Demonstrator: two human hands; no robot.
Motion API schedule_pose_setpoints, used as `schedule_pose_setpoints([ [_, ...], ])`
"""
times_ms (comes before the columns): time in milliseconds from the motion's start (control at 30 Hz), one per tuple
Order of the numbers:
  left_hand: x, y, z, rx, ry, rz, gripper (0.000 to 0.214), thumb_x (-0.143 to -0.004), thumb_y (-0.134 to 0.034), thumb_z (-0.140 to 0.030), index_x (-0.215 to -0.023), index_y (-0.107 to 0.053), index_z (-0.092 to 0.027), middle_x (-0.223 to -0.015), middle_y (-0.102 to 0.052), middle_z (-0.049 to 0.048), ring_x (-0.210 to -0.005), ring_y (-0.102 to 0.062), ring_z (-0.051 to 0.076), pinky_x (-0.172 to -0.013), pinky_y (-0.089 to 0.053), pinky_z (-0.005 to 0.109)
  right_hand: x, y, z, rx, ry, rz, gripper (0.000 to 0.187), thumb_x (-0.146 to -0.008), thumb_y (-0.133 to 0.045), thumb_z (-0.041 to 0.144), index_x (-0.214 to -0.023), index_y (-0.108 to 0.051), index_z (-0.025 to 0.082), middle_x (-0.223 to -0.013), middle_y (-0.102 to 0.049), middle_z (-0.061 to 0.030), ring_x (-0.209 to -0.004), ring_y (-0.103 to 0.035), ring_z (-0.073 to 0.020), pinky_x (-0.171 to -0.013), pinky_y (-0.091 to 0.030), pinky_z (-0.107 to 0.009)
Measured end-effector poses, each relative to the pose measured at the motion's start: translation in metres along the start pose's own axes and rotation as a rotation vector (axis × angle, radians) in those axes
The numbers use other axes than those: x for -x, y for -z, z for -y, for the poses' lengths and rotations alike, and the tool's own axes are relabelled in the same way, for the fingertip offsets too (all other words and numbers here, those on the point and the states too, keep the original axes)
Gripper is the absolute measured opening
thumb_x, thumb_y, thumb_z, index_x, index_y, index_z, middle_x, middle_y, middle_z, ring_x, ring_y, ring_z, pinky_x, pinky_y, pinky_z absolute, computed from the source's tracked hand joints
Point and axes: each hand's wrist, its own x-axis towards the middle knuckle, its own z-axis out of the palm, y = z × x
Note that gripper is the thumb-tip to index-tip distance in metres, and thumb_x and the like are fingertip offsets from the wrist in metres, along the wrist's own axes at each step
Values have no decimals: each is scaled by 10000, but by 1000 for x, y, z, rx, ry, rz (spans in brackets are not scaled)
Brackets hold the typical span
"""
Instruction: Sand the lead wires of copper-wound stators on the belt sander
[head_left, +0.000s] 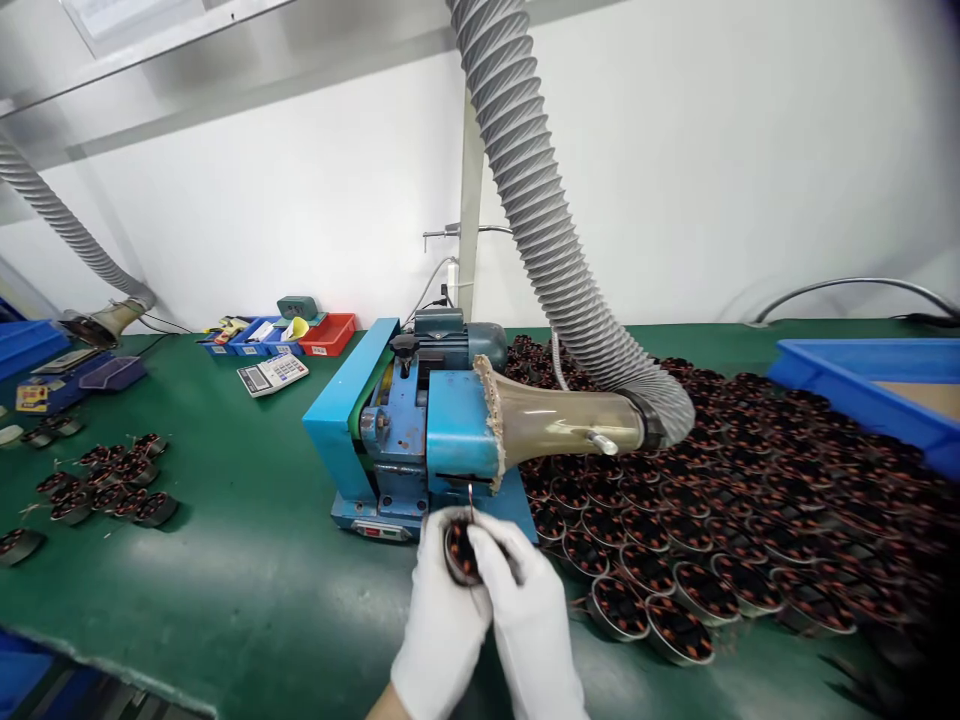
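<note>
Both my hands wear white gloves and meet in front of a small blue machine (420, 440). My left hand (439, 625) and my right hand (529, 625) are closed together around one round motor stator (459, 553) with copper windings. A thin wire (471, 497) stands up from the stator toward the dark slot at the machine's front. A clear funnel (555, 425) on a grey ribbed hose (547, 230) sits against the machine's right side.
A large heap of similar stators (750, 500) covers the green bench at the right, beside a blue tray (862, 385). A smaller group of stators (112, 480) lies at the left. A calculator (272, 373), blue and red bins (300, 335) and a second hose (75, 250) stand behind.
</note>
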Motion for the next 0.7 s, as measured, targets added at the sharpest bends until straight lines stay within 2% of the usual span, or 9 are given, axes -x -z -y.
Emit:
schedule_pose_setpoints([
  [67,14,15,1,-27,-13,114,373,-654,-656,-142,-1015,-577,-198,-1008,-657,73,-914,-639,205,-838,-503,307,18,6,-6,-7,59,30,199,-787,-603,309,-886,-747,215,-949,-738,-93,-873,-686,-246,-794,-558,-336],
  [133,25,30,-2,-60,-44,216,463,-637,-668,-132,-1083,-571,-207,-1126,-620,82,-1026,-605,223,-910,-475,318,30,12,-8,-50,67,51,206,-780,-626,306,-929,-749,237,-1011,-730,-88,-929,-676,-247,-833,-548,-328],
  [233,31,44,-11,-120,-10,279,541,-569,-704,-82,-1079,-581,-215,-1152,-611,68,-1066,-582,229,-925,-462,305,34,20,-3,-184,-52,32,232,-786,-645,343,-972,-740,243,-1058,-719,-88,-985,-656,-253,-887,-519,-340],
  [333,32,46,-19,-86,122,259,575,-455,-749,-26,-963,-564,-221,-906,-665,2,-825,-634,181,-728,-511,244,26,29,7,-380,-213,59,234,-790,-661,359,-980,-732,242,-913,-736,-80,-816,-678,-218,-748,-548,-310],
  [400,33,44,-21,53,181,216,596,-451,-745,-23,-960,-523,-238,-803,-655,-35,-716,-629,150,-653,-506,226,22,36,14,-472,-262,217,233,-742,-718,346,-953,-737,251,-808,-721,-62,-672,-657,-187,-614,-538,-285],
  [500,39,45,-22,279,239,226,665,-501,-721,-43,-1090,-499,-255,-932,-677,4,-824,-657,170,-734,-514,251,20,42,23,-397,-172,449,233,-656,-789,280,-886,-755,258,-797,-695,-53,-672,-636,-186,-616,-524,-295],
  [600,47,46,-26,297,279,231,698,-469,-713,-28,-1112,-534,-236,-1047,-668,50,-944,-650,210,-799,-501,265,21,39,32,-267,-37,439,133,-638,-791,244,-769,-770,260,-741,-676,-40,-677,-621,-188,-629,-506,-294],
  [667,52,43,-30,229,296,229,650,-450,-673,-10,-1055,-565,-222,-981,-675,41,-875,-658,201,-759,-502,256,20,35,36,-290,-17,412,47,-648,-787,277,-669,-763,243,-674,-663,-36,-628,-603,-178,-584,-483,-282],
  [700,53,42,-31,180,286,228,627,-438,-654,-3,-1021,-575,-220,-948,-669,28,-834,-654,190,-737,-500,248,18,34,38,-338,-39,409,85,-659,-781,301,-629,-750,228,-647,-652,-35,-588,-581,-163,-544,-464,-268],
])
